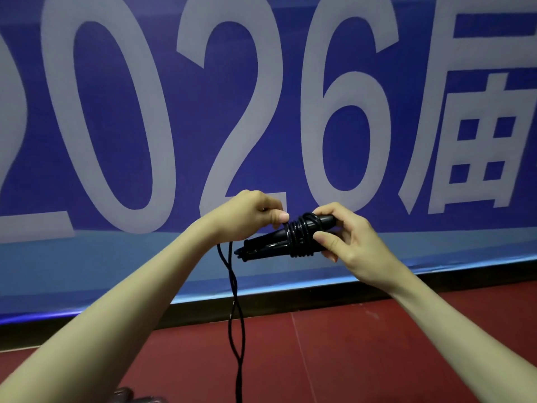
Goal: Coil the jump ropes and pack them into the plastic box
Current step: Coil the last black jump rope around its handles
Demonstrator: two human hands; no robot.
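While several turns of black cord bind the jump rope handles (286, 236) together in mid-air, the right hand (348, 237) grips their far end. The left hand (252, 215) pinches the cord beside the wraps, and two loose strands (236, 309) hang twisted toward the red floor (363, 353), before a blue banner (174, 112).

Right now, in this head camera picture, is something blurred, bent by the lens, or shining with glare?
Head view: the left hand and right hand look sharp; the black rope coils on the handles show small glossy highlights; the banner lettering is slightly soft; its lower edge and the floor line bow from wide-angle distortion; light is even, with no hard shadows.
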